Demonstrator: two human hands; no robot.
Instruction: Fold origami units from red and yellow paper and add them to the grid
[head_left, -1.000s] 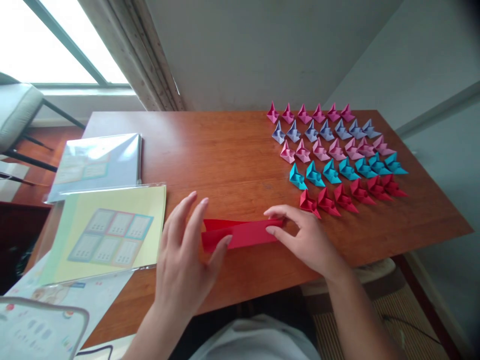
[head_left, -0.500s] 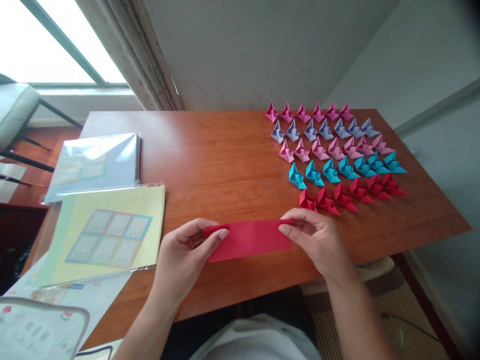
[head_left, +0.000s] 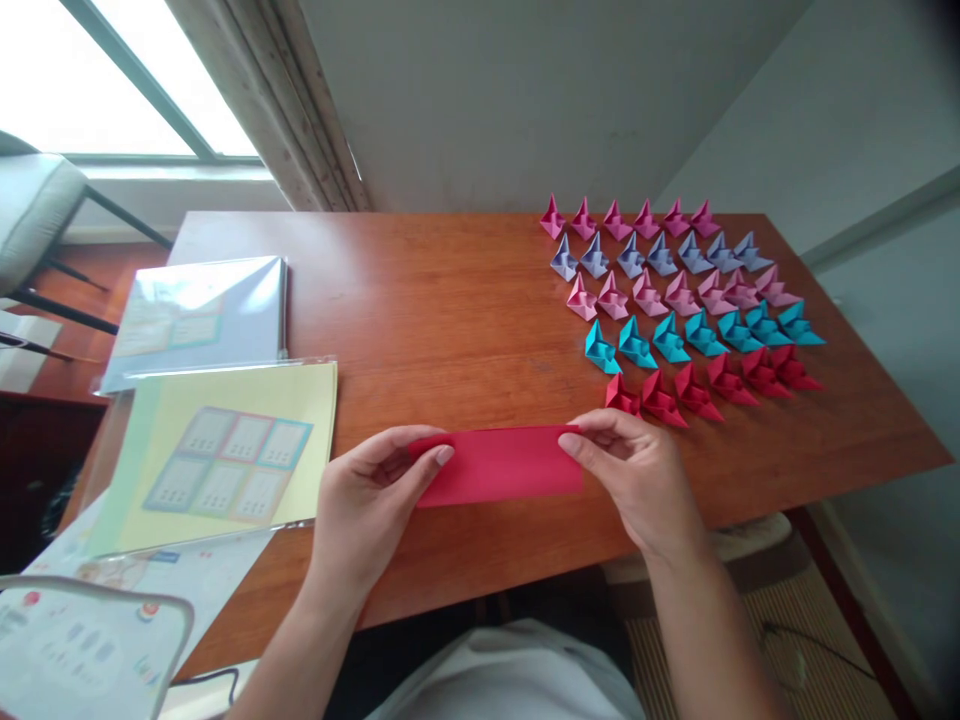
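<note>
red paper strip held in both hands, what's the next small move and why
Probably lay the red paper flat on the table and press its fold. Left hand and right hand pinch its ends, lifted, already folded into a long strip.

Folded paper (head_left: 501,465) left of figures (head_left: 679,300)

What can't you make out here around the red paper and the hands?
Head view only:
- Ends of the red paper: covered by the left hand and right hand.
- Print on the yellow sheet: too small, glare.
- Booklet bottom left: cut off by the edge.
- Folded paper shapes: folds too small.
</note>
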